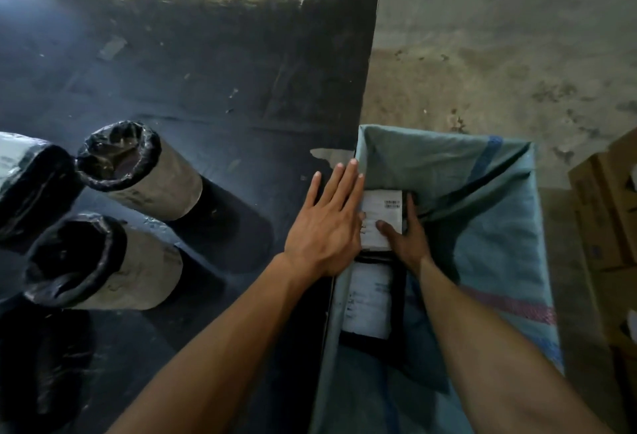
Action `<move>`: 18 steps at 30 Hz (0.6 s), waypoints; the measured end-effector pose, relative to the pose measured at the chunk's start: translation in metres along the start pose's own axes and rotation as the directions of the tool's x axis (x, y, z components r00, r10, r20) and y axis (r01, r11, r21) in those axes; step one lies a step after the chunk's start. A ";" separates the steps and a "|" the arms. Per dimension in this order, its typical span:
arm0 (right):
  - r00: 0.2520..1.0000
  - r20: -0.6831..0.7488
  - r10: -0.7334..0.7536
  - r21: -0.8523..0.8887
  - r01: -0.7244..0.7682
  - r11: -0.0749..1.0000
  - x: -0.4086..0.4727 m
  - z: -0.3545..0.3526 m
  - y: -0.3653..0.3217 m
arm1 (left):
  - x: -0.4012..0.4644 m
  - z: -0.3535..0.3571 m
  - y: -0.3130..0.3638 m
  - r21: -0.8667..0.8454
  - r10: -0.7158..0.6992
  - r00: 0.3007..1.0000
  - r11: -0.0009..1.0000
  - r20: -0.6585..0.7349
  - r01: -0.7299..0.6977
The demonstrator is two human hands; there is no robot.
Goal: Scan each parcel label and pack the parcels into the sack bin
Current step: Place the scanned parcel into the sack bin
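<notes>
A person's left hand (322, 223) lay flat with its fingers straight and slightly spread, resting over the near edge of a sack bin (448, 171) where the bin met a dark table (206, 89); whether the palm pressed the rim or only hovered above it could not be told. The right hand (408, 232) reached down inside the bin and gripped a small parcel (381, 218), thumb curled onto its white label and fingers wrapped around its far side.

The parcel in hand was dark-wrapped, its label facing up, its long axis running away from the person toward the far wall of the bin. A barcode and short lines of print sat near the label's far right corner, too blurred to read. Just nearer the person, touching or nearly touching the first, lay a second parcel (370, 299) on the bin's floor, label up and aligned the same way; its print was likewise unreadable.

The bin was lined with a pale green woven sack bearing blue and red stripes. On the table to the left lay three rolled packages (138, 171) in grey wrapping with black plastic ends, their long axes slanting toward the lower right. Cardboard boxes (606, 213) stood on the concrete floor (499, 54) beyond the bin's right side.
</notes>
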State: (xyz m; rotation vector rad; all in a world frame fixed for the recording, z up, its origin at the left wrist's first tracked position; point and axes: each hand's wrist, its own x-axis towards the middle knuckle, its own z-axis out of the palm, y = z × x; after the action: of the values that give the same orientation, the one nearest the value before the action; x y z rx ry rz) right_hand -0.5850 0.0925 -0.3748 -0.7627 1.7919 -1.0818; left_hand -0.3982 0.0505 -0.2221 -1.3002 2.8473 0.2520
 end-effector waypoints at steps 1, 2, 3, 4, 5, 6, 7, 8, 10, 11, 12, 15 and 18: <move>1.000 0.020 -0.012 -0.061 0.013 0.998 0.001 0.002 0.005 | 0.000 0.000 0.000 -0.001 -0.001 1.000 1.000 -0.001 0.001; 1.000 0.026 -0.010 -0.177 0.014 0.984 0.003 0.002 0.009 | 0.000 0.001 0.000 -0.004 -0.001 1.000 1.000 -0.002 0.001; 1.000 0.017 0.005 -0.342 0.002 0.940 0.005 0.001 0.013 | 0.001 0.000 0.000 -0.005 0.000 1.000 1.000 -0.002 0.000; 1.000 0.010 0.015 -0.489 -0.008 0.872 0.007 0.000 0.017 | 0.001 0.000 0.000 -0.004 -0.001 1.000 1.000 -0.001 0.001; 1.000 0.026 0.018 -0.585 0.001 0.811 0.010 -0.002 0.019 | 0.002 0.000 0.000 0.000 -0.002 1.000 1.000 0.001 0.002; 0.998 0.056 0.021 -0.639 0.019 0.769 0.013 -0.004 0.019 | 0.002 -0.001 0.001 0.003 -0.004 1.000 1.000 0.005 0.004; 0.996 0.084 0.028 -0.673 0.036 0.739 0.016 -0.006 0.019 | 0.002 -0.001 0.001 0.004 -0.005 1.000 1.000 0.008 0.005; 0.994 0.104 0.040 -0.702 0.044 0.711 0.018 -0.006 0.019 | 0.002 -0.002 0.001 0.005 -0.007 1.000 1.000 0.009 0.007; 0.990 0.119 0.082 -0.749 0.035 0.661 0.020 -0.007 0.018 | 0.001 -0.002 0.002 0.007 -0.009 1.000 1.000 0.012 0.009; 0.987 0.119 0.107 -0.771 0.024 0.636 0.021 -0.008 0.016 | 0.001 -0.003 0.002 0.008 -0.010 1.000 1.000 0.015 0.010; 0.984 0.117 0.134 -0.795 0.012 0.607 0.021 -0.008 0.014 | 0.001 -0.003 0.001 0.008 -0.011 1.000 1.000 0.021 0.011; 0.970 0.116 0.216 -0.845 -0.018 0.535 0.018 -0.008 0.003 | 0.001 -0.003 0.001 0.006 -0.007 1.000 1.000 0.030 0.006; 0.957 0.108 0.270 -0.842 -0.056 0.536 0.008 -0.007 -0.005 | 0.002 -0.004 0.000 -0.006 0.002 1.000 1.000 0.027 -0.002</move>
State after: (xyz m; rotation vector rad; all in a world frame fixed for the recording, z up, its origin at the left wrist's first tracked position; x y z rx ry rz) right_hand -0.5944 0.0865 -0.3710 -1.1776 2.0923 0.0988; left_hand -0.3991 0.0489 -0.2183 -1.2852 2.8277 0.2760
